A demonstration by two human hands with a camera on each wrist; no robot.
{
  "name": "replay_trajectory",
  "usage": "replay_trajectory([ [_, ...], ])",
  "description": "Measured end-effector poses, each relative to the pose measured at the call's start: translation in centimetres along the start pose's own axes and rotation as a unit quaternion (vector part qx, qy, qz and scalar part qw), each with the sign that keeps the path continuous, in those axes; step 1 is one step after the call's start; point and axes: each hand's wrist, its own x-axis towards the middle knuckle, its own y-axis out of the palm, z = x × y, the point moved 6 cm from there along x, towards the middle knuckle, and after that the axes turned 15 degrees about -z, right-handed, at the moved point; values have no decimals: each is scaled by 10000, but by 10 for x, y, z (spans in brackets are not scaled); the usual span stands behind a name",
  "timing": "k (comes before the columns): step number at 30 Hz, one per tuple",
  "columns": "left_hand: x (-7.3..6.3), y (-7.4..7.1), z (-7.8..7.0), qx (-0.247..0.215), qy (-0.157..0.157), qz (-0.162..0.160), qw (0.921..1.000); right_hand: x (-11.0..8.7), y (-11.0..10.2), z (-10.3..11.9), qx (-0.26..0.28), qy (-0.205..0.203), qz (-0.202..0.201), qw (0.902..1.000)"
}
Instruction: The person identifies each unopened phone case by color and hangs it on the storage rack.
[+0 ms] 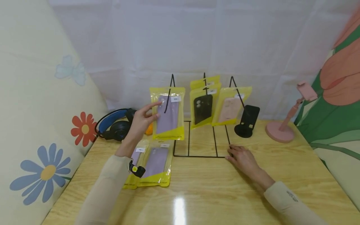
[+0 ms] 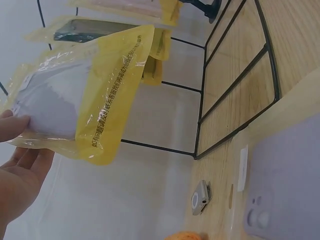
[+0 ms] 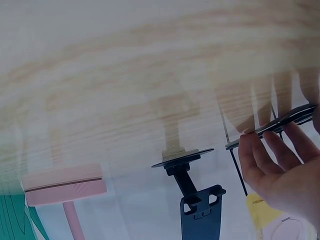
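My left hand (image 1: 141,122) pinches the left edge of a yellow-edged clear pouch with a purple phone case (image 1: 167,125), thumb in front and fingers behind. This pouch is at the left hook of a black wire display rack (image 1: 201,156); the left wrist view shows its yellow lower end (image 2: 114,95). At the rack's front right base corner, my right hand (image 1: 244,159) holds the wire with thumb and fingertips. Pouches with a black phone case (image 1: 203,109) and a pink phone case (image 1: 229,110) hang from the middle and right hooks.
Purple-case pouches (image 1: 156,162) lie on the table under my left forearm. Black headphones (image 1: 118,129) and an orange object (image 1: 149,129) are at the back left. A black phone stand (image 1: 248,120) and a pink phone stand (image 1: 281,131) stand right of the rack.
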Motion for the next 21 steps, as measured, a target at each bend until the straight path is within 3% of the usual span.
replay_trajectory([
  [11,27,11,8,13,-176,28,9998,2,-1,1,-7,20,-49,10000],
  [21,51,21,17,-257,-45,-137,9996,0,1,1,-17,-49,-111,9999],
])
